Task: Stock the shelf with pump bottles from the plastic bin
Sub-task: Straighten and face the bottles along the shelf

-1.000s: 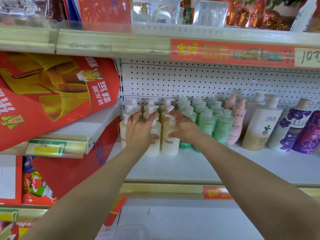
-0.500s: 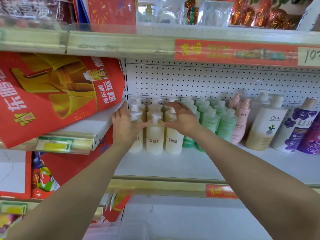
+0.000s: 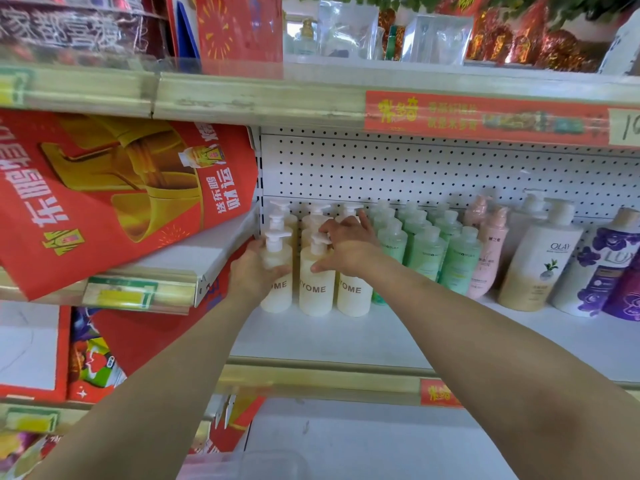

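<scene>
Our left hand [image 3: 249, 276] curls round the front-left YOME pump bottle [image 3: 280, 296] at the shelf's [image 3: 346, 336] left end; our right hand [image 3: 349, 244], fingers loosely extended, rests on the neighbouring cream bottles [image 3: 317, 292]; we judge a sideways nudge could topple these tight rows.

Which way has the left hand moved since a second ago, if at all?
Yes: left. The left hand slid off the middle front YOME bottle and now grips the leftmost front YOME bottle at its side.

A shop: pegboard-backed shelves [image 3: 346, 337] with red price strips [image 3: 485, 116] hold rows of toiletry bottles [image 3: 533, 265].
</scene>
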{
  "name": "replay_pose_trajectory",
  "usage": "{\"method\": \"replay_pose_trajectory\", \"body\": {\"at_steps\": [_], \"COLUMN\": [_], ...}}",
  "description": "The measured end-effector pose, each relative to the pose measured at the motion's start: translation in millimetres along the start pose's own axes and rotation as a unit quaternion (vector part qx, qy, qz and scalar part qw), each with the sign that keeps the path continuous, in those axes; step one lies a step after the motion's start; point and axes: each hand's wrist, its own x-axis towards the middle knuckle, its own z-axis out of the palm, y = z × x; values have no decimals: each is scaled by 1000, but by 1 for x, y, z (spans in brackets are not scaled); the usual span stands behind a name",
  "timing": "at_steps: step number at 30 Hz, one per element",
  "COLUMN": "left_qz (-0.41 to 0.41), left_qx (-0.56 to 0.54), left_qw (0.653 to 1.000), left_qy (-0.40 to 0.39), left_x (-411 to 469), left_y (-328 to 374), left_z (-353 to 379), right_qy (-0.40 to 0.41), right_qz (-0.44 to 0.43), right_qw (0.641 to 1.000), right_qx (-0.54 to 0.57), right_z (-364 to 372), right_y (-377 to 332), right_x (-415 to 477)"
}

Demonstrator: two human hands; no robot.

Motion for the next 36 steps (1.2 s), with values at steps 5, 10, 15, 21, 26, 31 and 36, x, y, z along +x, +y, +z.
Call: {"method": "replay_pose_trajectory", "body": {"at_steps": [5, 10, 15, 21, 26, 31, 36], "left_qz": [11, -3, -22, 109, 198, 239, 190], "left_qx": [16, 11, -5, 49, 72, 126, 233], "left_qw": [1000, 1000, 1000, 985, 976, 963, 951], "left_qy": [-10, -25, -16, 125, 50, -12, -68], "left_x": [-1, 0, -9, -32, -48, -43, -14], "left_y": [1, 2, 10, 54, 98, 131, 164], "left_z": [-3, -4, -5, 1, 34, 85, 121], "right_qy": [-13, -28, -19, 76, 64, -3, -39], "right_qz": [-1, 3, -1, 60, 92, 87, 34], "right_qw": [1000, 999, 997, 986, 988, 994, 997], "right_qx": [16, 30, 77, 133, 103, 63, 62], "right_z": [-1, -2, -3, -37, -55, -52, -39], "right_y": [0, 0, 5, 59, 133, 187, 210], "right_x": [2, 2, -6, -17, -33, -40, -34]}}
